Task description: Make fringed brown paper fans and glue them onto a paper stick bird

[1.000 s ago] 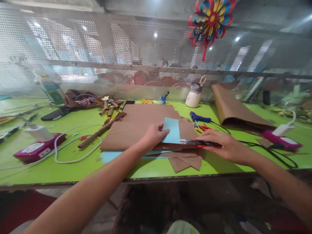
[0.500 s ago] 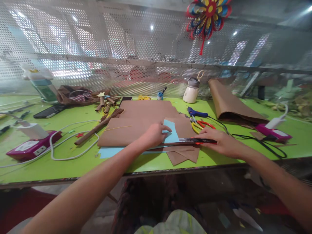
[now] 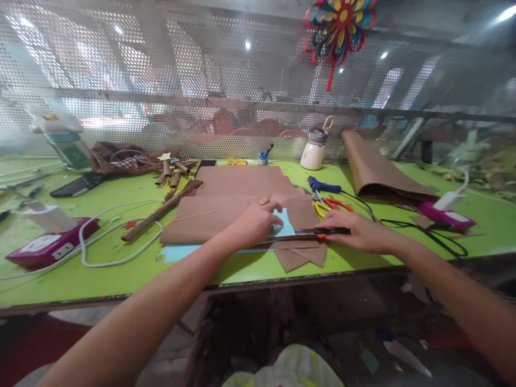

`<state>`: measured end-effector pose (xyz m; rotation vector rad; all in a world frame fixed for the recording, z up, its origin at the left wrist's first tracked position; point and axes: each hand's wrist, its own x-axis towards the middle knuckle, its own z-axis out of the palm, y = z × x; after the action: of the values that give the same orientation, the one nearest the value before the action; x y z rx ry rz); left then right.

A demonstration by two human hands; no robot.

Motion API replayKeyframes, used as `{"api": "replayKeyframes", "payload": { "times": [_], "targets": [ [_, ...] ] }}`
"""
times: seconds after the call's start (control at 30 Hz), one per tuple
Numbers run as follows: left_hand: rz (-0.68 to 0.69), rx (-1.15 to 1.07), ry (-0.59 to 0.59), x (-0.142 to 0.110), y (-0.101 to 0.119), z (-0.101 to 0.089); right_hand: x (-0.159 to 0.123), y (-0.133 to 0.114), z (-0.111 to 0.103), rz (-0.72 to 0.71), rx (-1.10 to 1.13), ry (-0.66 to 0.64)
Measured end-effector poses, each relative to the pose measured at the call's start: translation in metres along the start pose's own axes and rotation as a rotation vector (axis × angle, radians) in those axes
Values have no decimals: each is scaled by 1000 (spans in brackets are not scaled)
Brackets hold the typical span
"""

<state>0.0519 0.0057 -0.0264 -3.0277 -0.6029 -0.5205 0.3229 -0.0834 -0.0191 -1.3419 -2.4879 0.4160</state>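
A small light-blue paper piece (image 3: 287, 224) lies on the folded brown paper (image 3: 217, 223), near its front edge. My left hand (image 3: 258, 221) rests over the blue piece's left side, fingers bent and apart; the fingers partly hide it. My right hand (image 3: 355, 231) is closed around a slim black-and-red tool with a metal blade, seemingly a utility knife (image 3: 332, 231). Its tip reaches the blue piece's lower right corner. Under the brown paper, a light-blue sheet (image 3: 177, 252) sticks out, and brown paper offcuts (image 3: 300, 258) lie at the front.
Pliers with red and yellow handles (image 3: 337, 204) and a blue glue gun (image 3: 324, 186) lie behind my right hand. A rolled brown paper stick (image 3: 157, 215) and a white cable (image 3: 86, 263) lie left. Purple power strips (image 3: 44, 247) sit at both sides. A white bottle (image 3: 313, 153) stands behind.
My left fingers have gone from pinching the raised blue piece to spread over it. The piece now lies lower and flatter. The knife stays at its lower right; the view has shifted slightly.
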Motion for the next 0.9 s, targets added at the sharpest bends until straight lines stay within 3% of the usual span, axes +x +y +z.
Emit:
{"api": "replayKeyframes", "payload": {
  "times": [0.1, 0.2, 0.57, 0.9],
  "targets": [
    [37, -154, -89, 2, -6, 7, 1, -3, 2, -4, 1, -24],
    [48, -208, -87, 2, -13, 13, 1, -7, 3, 0, 0, -30],
    [53, -235, -141, 2, -16, 7, -15, -17, 5, 14, 32, 27],
    [49, -249, -172, 2, -16, 4, 5, -22, 3, -26, 78, -24]
  ]
}}
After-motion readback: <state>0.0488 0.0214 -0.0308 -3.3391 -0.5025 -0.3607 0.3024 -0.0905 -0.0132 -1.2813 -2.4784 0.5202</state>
